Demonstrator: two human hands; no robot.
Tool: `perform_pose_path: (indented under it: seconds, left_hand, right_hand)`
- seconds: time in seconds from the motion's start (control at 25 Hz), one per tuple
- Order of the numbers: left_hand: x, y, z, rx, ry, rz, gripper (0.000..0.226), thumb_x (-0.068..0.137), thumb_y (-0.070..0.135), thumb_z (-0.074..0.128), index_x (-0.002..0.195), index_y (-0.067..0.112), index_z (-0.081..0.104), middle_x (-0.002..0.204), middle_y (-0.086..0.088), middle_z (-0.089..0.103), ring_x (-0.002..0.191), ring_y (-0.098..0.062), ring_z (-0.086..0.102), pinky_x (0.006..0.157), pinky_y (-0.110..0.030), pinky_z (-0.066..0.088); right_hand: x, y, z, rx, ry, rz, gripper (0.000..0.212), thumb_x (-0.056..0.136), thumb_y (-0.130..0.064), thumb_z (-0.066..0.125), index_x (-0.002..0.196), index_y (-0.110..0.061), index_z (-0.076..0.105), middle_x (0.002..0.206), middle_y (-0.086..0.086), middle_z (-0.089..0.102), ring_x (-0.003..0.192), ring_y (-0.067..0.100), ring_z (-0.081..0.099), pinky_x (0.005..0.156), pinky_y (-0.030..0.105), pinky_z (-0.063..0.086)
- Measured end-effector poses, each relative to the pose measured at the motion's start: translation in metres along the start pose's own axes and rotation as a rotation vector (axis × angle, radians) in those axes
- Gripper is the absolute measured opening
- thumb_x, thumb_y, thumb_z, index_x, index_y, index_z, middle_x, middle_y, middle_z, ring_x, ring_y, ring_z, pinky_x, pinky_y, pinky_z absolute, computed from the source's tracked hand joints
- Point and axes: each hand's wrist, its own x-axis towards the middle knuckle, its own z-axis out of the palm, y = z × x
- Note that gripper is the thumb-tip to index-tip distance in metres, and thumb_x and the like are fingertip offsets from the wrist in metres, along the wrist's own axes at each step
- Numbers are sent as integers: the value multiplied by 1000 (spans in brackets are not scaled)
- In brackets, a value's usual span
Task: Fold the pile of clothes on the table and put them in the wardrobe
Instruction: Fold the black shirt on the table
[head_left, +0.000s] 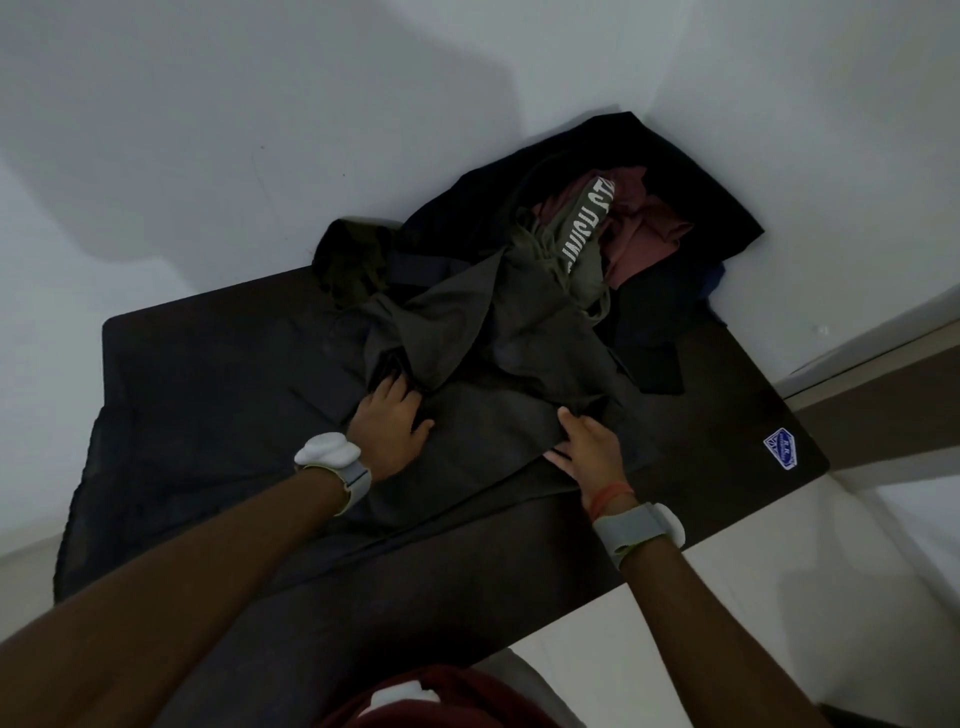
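1. Table (727, 415): dark top, standing in a corner of pale walls. The pile (639, 223) is lying at its far right corner.
2. Garment (493, 431): dark grey, lying across the middle of the table. Its far end is running up into the pile, so its long axis is lying from near left to far right.
3. Left hand (392, 421): resting palm down on the garment's left part with fingers spread and the tips reaching into a crease. It appears to be pressing the cloth flat rather than gripping it.
4. Right hand (592, 452): pinching the garment's near right edge, with the cloth passing between thumb and fingers.
5. Key relation: both hands are sitting on the near end of the garment, one on each side of its axis, and the tangled end is lying beyond them, far and to the right. The right hand is the nearer to the pile — it is probably the better placed for freeing that end, with the left anchoring.
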Motion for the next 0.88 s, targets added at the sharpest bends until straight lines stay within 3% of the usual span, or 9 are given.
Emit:
perform_pose_path:
  seconds: [0.12,0.24,0.36,0.44,0.48,0.52,0.6,0.72,0.88]
  left_hand:
    - [-4,3,4,140,25,95,59,88,29,69,139,3,55,138,-23,56,129,-42,52,98,-49,51]
    - [-13,10,-1,180,144,269,71,93,27,64,154,4,35,152,-21,42,136,-38,45,111,-45,42]
    - [-25,16,3,217,139,493,61,105,36,46,156,5,30,165,-17,20,153,-31,21,123,-42,22]
    - [-31,14,15,225,65,487,62,107,46,37,156,8,31,166,-14,20,154,-28,18,124,-44,21]
    - [-34,12,20,217,28,421,65,107,51,32,157,10,31,166,-13,21,154,-27,20,123,-46,23]
    - [-36,11,25,199,4,337,67,106,56,27,158,12,30,165,-12,22,153,-27,22,123,-46,23]
    - [-41,8,30,151,-19,195,71,105,62,19,159,16,28,164,-10,27,152,-27,26,124,-43,18]
    - [-48,7,31,146,9,101,71,104,62,19,158,17,30,162,-11,32,151,-27,26,125,-42,15]
    - [-61,-4,32,157,52,33,70,104,60,23,159,17,26,165,-11,23,155,-26,16,125,-45,14]
  right_hand:
    - [-2,1,1,-264,189,-185,31,94,-38,69,83,-10,61,90,8,70,77,17,68,71,34,60]
    - [-16,5,1,-439,390,-670,41,94,-36,69,69,-9,52,61,-2,52,55,7,49,61,25,47]
    - [-26,3,9,-591,233,-1079,39,99,-26,63,65,-15,47,59,-5,44,53,10,43,59,18,38]
    - [-21,5,19,-852,59,-1250,24,99,-30,62,81,-15,60,80,-2,58,75,11,54,74,22,43]
    - [-15,10,24,-1020,1,-1284,21,99,-35,60,100,-14,67,102,2,65,97,15,59,88,26,45]
    - [-7,19,27,-1190,-47,-1269,35,100,-40,56,122,-15,65,129,6,61,123,19,54,104,33,41]
    - [6,39,27,-1437,-126,-1144,60,101,-52,41,152,-19,41,162,7,33,151,26,25,122,46,22]
    - [16,62,16,-1575,-138,-1005,70,101,-60,25,161,-24,21,169,2,9,156,24,5,125,49,13]
    - [13,67,22,-1546,-53,-987,70,100,-60,28,160,-22,25,168,6,15,156,26,10,124,51,14]
